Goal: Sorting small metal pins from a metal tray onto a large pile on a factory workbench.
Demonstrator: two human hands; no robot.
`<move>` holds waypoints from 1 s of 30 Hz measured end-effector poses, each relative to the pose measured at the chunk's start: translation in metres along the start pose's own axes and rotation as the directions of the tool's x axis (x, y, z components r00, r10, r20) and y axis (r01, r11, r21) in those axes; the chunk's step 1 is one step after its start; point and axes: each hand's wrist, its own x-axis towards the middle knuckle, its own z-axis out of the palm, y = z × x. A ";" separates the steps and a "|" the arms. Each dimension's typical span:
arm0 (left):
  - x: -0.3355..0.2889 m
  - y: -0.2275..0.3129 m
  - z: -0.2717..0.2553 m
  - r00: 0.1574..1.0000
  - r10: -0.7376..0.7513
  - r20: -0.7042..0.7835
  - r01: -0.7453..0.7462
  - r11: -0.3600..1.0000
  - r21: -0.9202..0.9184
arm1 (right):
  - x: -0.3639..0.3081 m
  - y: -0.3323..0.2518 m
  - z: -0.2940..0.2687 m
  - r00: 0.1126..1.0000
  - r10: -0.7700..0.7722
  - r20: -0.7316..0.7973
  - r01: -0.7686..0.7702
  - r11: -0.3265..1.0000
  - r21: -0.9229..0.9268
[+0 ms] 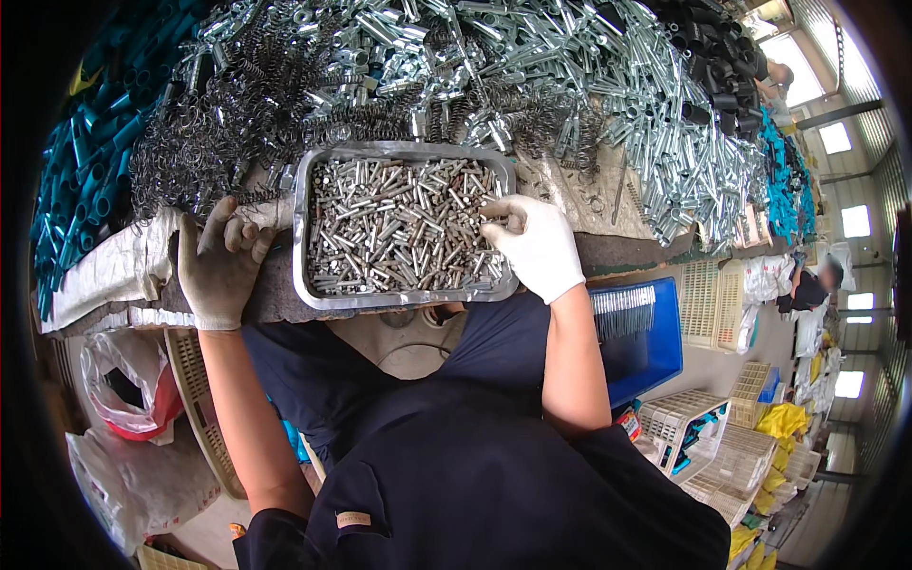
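Note:
A grey rectangular tray full of short metal pins sits at the table's near edge, right in front of me. My right hand, in a white glove, reaches over the tray's right rim. Its thumb and fingers curl together among the pins; whatever they grip is too small to make out. Left of the tray, my left hand is at the table edge in a soiled glove. Its fingers are bent but apart, with nothing visible between them.
Behind the tray lie dark coil springs and heaped shiny metal tubes. Teal tubes pile up at far left, black parts at far right. A blue bin with metal rods and plastic crates stand lower right. Other people are farther off.

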 end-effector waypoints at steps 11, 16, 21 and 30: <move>0.001 0.000 -0.001 1.000 -0.014 0.024 0.015 1.000 -0.017 | -0.012 -0.003 0.005 0.990 0.048 0.131 -0.084 0.955 0.284; 0.002 0.000 -0.004 0.998 -0.006 0.062 0.007 1.000 -0.011 | -0.013 -0.009 0.000 0.989 -0.001 0.149 -0.036 0.970 0.241; 0.001 0.000 -0.005 0.997 -0.012 0.081 0.015 0.999 -0.035 | 0.002 -0.023 -0.011 0.993 0.047 0.111 -0.047 0.999 -0.003; 0.001 0.000 0.000 1.000 -0.004 0.000 0.004 1.000 -0.024 | 0.043 -0.021 0.004 0.992 -0.120 0.029 0.123 0.962 -0.245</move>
